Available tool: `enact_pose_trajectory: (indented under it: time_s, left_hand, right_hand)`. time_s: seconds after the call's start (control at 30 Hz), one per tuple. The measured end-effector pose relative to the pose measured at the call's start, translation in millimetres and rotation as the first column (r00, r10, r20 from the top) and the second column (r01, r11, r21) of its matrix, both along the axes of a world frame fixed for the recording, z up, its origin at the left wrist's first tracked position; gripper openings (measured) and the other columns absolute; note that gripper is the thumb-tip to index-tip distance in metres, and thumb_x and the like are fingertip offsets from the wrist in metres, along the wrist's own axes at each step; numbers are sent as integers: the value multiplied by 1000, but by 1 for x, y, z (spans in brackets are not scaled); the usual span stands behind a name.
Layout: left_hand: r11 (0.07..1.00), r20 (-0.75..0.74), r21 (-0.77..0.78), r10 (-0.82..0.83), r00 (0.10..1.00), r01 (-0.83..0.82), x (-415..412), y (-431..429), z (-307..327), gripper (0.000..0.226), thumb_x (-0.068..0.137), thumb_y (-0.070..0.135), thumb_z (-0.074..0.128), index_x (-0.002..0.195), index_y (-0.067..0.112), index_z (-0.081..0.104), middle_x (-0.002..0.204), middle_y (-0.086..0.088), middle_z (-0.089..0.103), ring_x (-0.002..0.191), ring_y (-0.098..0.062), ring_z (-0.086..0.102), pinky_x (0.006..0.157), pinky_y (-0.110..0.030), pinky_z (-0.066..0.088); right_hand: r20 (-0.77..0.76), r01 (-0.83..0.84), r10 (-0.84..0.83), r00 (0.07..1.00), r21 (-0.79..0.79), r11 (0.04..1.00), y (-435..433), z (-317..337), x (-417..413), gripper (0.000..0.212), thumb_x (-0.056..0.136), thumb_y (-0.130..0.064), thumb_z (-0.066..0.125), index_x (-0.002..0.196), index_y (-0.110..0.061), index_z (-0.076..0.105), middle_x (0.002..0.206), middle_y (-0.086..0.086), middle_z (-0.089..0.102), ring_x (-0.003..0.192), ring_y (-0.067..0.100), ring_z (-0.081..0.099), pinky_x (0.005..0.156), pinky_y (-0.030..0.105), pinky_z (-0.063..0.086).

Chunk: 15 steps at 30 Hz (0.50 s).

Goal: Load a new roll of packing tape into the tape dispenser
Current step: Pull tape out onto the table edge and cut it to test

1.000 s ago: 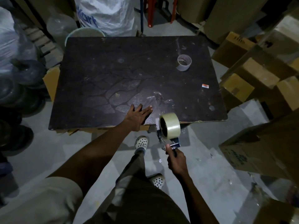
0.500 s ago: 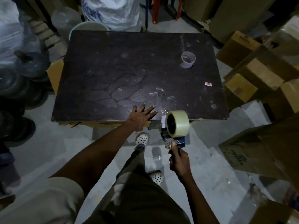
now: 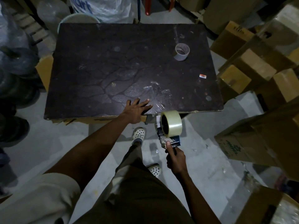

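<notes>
1. Head view, dim. I cannot see the handle of the tape dispenser point(image 3: 171, 141): the right hand point(image 3: 175, 160) is clenched around it, just off the near edge of the table point(image 3: 97, 62). The clear tape roll point(image 3: 171, 123) sits on the dispenser.
2. The left hand point(image 3: 137, 110) lies relaxed on the table edge, fingers spread.
3. The blue lettering on the white sack point(image 3: 100, 5) is cut off. I cannot read the green print on the cardboard box point(image 3: 233, 147).

One head view looks steeply down past the person's legs point(image 3: 137, 191) (wide-angle, edges bowed), dark table point(image 3: 113, 62) close ahead.
</notes>
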<state>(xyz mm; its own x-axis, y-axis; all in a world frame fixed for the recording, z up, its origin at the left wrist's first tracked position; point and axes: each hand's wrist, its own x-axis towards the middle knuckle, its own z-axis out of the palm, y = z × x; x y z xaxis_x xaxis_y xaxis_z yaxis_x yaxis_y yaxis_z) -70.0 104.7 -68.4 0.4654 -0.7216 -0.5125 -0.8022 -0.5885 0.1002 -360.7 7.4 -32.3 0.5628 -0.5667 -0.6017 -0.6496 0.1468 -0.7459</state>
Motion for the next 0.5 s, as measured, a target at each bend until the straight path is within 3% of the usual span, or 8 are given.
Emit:
enact_pose_trajectory:
  time_s: [0.13, 0.2, 0.33, 0.5]
  left_hand:
    - [1000, 1, -8, 9, 1000, -9, -1, -1, -3, 100, 84, 20, 65, 157, 48, 3, 169, 13, -7, 154, -33, 3, 112, -61, 22]
    - [1000, -1, -10, 9, 1000, -9, -1, -1, -4, 96, 87, 23, 64, 158, 48, 3, 169, 13, -7, 154, -32, 2, 112, -61, 21]
    - [999, -38, -2, 34, 999, -34, 0, -3, -1, 81, 95, 38, 58, 158, 47, 8, 169, 14, -4, 154, -34, 4, 113, -63, 21]
    - [996, -57, -25, 81, 995, -83, -4, -6, -3, 74, 98, 43, 55, 159, 42, 13, 170, 12, -2, 153, -36, 6, 113, -63, 20]
  right_hand:
    - [48, 91, -100, 994, 155, 984, -3, 5, 2, 63, 89, -67, 61, 83, -5, 57, 57, 3, 35, 47, 16, 31, 46, 25, 27]
    - [-7, 104, -105, 994, 184, 977, -2, 3, 4, 64, 88, -70, 61, 81, -6, 58, 55, 3, 38, 46, 17, 33, 46, 24, 28]
    - [-342, 162, -65, 938, 264, 951, 7, -18, -32, 80, 79, -86, 62, 84, -6, 66, 52, 3, 48, 41, 17, 42, 47, 25, 38]
    - [-329, 216, -147, 933, 184, 959, -3, -13, -67, 79, 78, -87, 57, 86, -8, 62, 55, 4, 45, 44, 17, 40, 48, 27, 35]
